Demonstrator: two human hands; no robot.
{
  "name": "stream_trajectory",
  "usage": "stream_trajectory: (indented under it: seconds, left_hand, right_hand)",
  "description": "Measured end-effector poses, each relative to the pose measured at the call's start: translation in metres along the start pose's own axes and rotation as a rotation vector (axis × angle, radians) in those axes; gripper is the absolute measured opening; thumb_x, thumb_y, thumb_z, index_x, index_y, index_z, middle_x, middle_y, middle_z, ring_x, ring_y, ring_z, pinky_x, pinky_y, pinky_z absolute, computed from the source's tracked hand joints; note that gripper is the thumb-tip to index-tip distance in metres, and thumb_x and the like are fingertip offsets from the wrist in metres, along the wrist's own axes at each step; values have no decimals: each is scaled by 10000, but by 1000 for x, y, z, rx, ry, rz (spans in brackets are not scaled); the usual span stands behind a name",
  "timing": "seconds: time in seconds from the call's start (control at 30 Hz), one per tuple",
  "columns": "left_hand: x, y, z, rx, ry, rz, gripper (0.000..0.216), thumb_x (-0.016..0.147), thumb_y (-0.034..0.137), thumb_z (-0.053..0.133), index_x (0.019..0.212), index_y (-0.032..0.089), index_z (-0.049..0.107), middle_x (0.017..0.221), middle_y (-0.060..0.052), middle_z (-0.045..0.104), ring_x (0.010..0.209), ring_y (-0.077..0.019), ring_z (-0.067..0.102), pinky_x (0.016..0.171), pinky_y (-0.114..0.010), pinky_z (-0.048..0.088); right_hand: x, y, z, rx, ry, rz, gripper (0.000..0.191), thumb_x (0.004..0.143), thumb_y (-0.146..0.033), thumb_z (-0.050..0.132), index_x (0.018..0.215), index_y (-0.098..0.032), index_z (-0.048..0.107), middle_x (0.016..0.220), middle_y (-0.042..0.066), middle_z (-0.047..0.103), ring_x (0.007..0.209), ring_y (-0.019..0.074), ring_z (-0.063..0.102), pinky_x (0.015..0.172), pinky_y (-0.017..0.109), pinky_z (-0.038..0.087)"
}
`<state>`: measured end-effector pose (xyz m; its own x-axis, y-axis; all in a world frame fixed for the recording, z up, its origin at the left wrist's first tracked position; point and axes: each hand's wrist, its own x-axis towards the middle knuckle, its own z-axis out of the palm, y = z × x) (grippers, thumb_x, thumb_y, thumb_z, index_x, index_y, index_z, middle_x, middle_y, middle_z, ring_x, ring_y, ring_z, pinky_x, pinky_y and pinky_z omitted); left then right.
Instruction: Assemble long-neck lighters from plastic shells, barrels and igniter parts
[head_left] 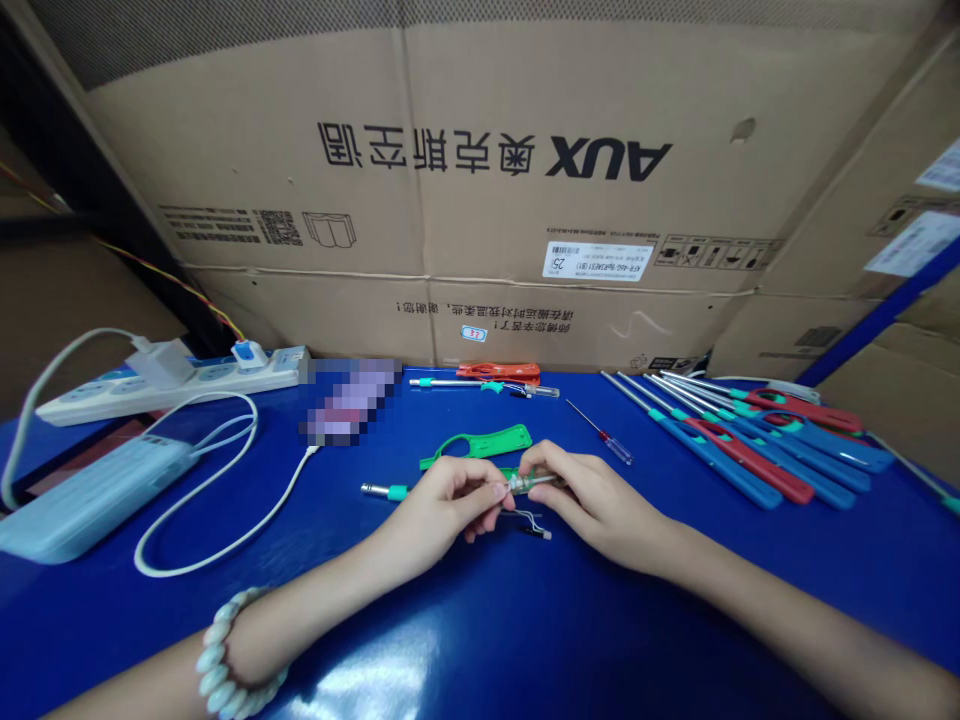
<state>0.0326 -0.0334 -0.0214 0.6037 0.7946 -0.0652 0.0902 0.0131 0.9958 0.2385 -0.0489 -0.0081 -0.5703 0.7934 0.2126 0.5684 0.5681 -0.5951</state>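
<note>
My left hand [450, 492] and my right hand [592, 495] meet at the middle of the blue table [480, 620]. Both pinch one lighter part [525, 483], a small clear and green piece with a metal tube [382, 490] sticking out to the left and thin wires [529, 522] hanging below. The fingers of both hands are closed on it. Just behind the hands lies a green plastic shell [480, 443]. A pale bead bracelet [225, 660] sits on my left wrist.
A row of several long blue and red lighters [750, 440] lies at the right. An orange shell and a tube [499, 378] rest near the cardboard box [480, 180] at the back. A small screwdriver [604, 435], a power bank [90, 495], white cable and power strip [172, 380] sit left.
</note>
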Motion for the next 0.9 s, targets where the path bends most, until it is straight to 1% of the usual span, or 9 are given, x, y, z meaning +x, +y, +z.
stream_trajectory:
  seconds: [0.1,0.23,0.3,0.4,0.53,0.83,0.9]
  left_hand:
    - [0,1,-1,77,32,25,359,826,481,547,740,133,569,562,33,481,473,-72,416,448,-181,326]
    - [0,3,-1,139,129,86,284,841,427,537,829,144,562,662,24,492,530,-83,426,468,-186,356]
    - [-1,5,0,168,174,124,253,840,397,552,853,144,559,714,16,501,568,-86,436,496,-189,371]
    - [-3,7,1,249,216,173,198,847,343,568,836,145,558,772,0,524,663,-104,483,576,-199,398]
    - [-3,8,2,333,214,230,147,859,268,552,778,146,563,772,-2,529,721,-120,509,624,-211,399]
    - [-5,9,3,439,192,284,129,853,207,527,738,152,540,738,5,503,686,-114,485,573,-196,385]
    - [-5,9,3,450,192,292,119,860,214,527,757,155,536,748,5,506,693,-117,489,573,-197,387]
  right_hand:
    - [1,-1,0,3,-1,6,63,954,-226,415,991,-215,466,873,20,617,759,157,579,679,264,434]
    - [1,-1,1,2,0,28,58,954,-229,420,1000,-219,454,856,9,605,733,152,567,678,262,426]
    - [1,-1,1,0,2,40,50,950,-232,425,992,-220,450,829,2,594,702,147,550,660,259,419]
    - [1,-2,1,12,-4,48,48,950,-231,420,989,-218,445,811,0,588,695,149,542,653,259,414]
    - [0,-2,2,14,-24,46,49,951,-223,417,992,-220,445,803,-2,584,698,149,539,651,255,407]
    - [-1,-6,5,-51,-36,40,59,945,-206,424,989,-216,462,841,11,601,708,148,556,643,246,391]
    - [0,-6,4,-52,-37,38,61,944,-206,422,988,-213,465,834,13,600,698,148,552,638,246,388]
